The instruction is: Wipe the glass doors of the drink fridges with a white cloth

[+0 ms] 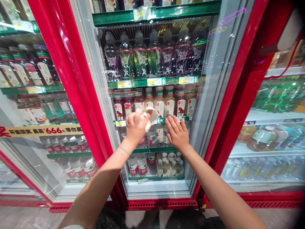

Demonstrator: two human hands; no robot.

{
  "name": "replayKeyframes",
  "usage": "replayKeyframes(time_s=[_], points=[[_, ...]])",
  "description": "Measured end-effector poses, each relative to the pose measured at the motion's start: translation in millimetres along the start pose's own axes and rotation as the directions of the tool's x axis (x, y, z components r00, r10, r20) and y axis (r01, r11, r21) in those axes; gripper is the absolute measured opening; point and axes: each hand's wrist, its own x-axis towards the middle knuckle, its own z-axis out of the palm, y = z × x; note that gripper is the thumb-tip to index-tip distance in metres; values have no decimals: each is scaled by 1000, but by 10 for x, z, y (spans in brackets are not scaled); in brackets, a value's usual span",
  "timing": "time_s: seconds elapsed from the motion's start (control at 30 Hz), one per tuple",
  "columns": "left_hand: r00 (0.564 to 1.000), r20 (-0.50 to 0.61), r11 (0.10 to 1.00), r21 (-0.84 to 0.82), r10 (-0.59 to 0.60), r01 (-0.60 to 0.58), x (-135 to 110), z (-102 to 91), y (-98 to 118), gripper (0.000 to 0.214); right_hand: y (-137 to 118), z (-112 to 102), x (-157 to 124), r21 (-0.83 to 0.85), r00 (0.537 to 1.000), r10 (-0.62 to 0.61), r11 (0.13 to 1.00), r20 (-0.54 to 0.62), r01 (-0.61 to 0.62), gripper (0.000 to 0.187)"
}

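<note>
Cloth (153,116): white, crumpled, loose end flaring out
Left hand (136,125): clamped on the cloth
Right hand (178,133): flat, fingers straight, nearer the glass door's (164,188) right edge

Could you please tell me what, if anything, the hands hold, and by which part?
The left hand grips a crumpled white cloth or tissue by its bunched side; the right hand holds nothing.
</note>
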Motion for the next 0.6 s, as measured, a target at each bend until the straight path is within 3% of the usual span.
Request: replayKeyframes(time_s=[0.1, 0.17, 0.27, 0.37, 0.43, 0.5, 0.57, 0.6], points=[[960, 23, 958, -83, 278, -275, -405, -4, 295, 23, 20, -11, 15, 56, 1000, 4, 998, -27, -2, 71], [948, 68, 945, -134, 310, -299, -511, -39, 362, 26, 39, -60, 29, 117, 999, 8, 993, -35, -4, 72], [962, 52, 953, -160, 267, -256, -198, -94, 247, 31, 49, -197, 34, 204, 1000, -3, 979, -12, 6, 74], [995, 48, 968, -241, 92, -77, 336, -113, 112, 40, 19, -333, -12, 231, 1000, 27, 972, 1, -27, 76], [1000, 7, 967, -255, 29, -26, 507, -95, 144, 36, -6, -388, -70, 221, 997, 71, 973, 3, -70, 76], [990, -2, 958, -252, 142, -137, 442, -60, 286, 28, -13, -422, -136, 206, 993, 115, 972, 15, -116, 75], [920, 7, 884, -280, 391, -374, 239, -26, 460, 25, 18, -458, -209, 192, 988, 153, 969, 29, -156, 74], [890, 19, 851, -300, 456, -430, 146, -13, 528, 24, 50, -482, -248, 184, 985, 166, 968, 38, -171, 73]])
